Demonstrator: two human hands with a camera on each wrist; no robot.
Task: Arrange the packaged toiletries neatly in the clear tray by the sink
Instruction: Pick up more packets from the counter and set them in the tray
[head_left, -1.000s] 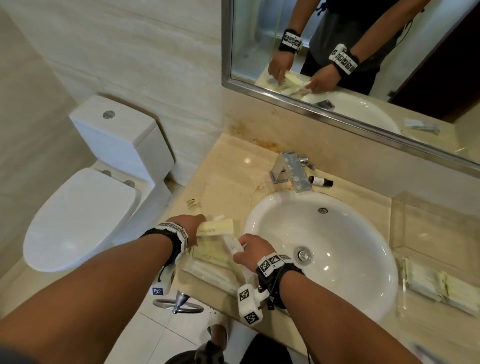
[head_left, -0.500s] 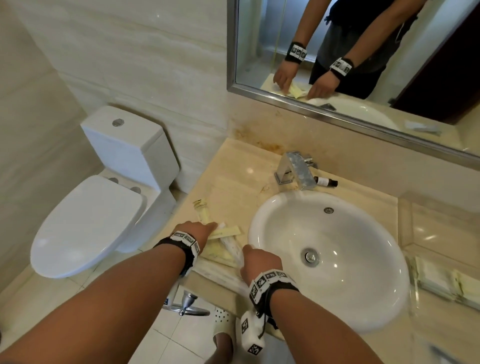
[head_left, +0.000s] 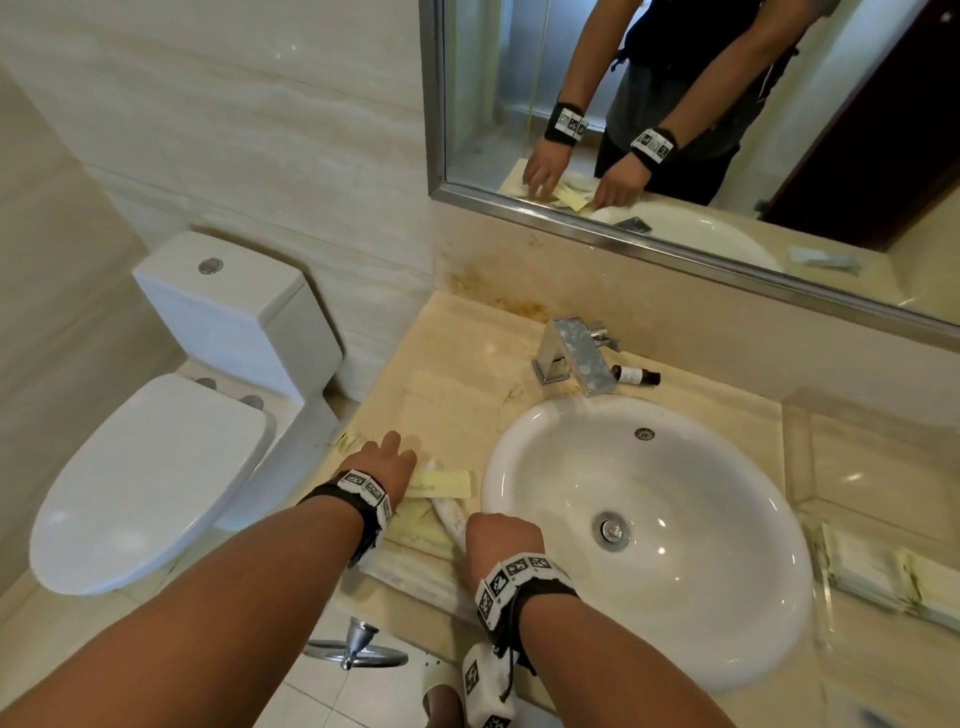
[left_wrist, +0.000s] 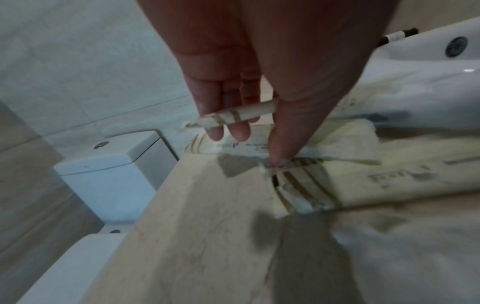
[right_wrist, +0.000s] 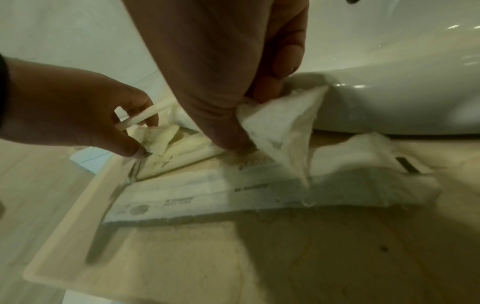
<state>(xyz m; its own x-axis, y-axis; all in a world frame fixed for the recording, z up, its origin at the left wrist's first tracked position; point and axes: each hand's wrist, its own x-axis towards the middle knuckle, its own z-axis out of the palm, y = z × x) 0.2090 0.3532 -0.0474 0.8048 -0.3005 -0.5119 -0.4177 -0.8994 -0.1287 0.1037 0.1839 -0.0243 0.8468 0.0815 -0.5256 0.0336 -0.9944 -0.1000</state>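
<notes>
Several pale yellow and white toiletry packets (head_left: 441, 484) lie in a loose pile on the counter left of the sink. My left hand (head_left: 382, 462) is over the pile's far-left end. It pinches a thin striped packet (left_wrist: 242, 113) between fingers and thumb, and the thumb tip touches another packet below. My right hand (head_left: 498, 540) is at the pile's near-right end by the basin rim and pinches a crumpled white packet (right_wrist: 280, 127). The clear tray (head_left: 872, 441) stands right of the sink, with two packets (head_left: 862, 569) in its near part.
The white basin (head_left: 649, 519) fills the counter's middle, with a chrome faucet (head_left: 576, 358) and a small dark bottle (head_left: 636, 375) behind it. A long white packet (head_left: 415, 577) lies along the counter's front edge. A toilet (head_left: 156, 467) stands to the left, below counter level.
The yellow packet that my left hand held raised a second ago now lies flat on the counter. My left hand has reached farther left and forward over the pile. My right hand stays by the rim.
</notes>
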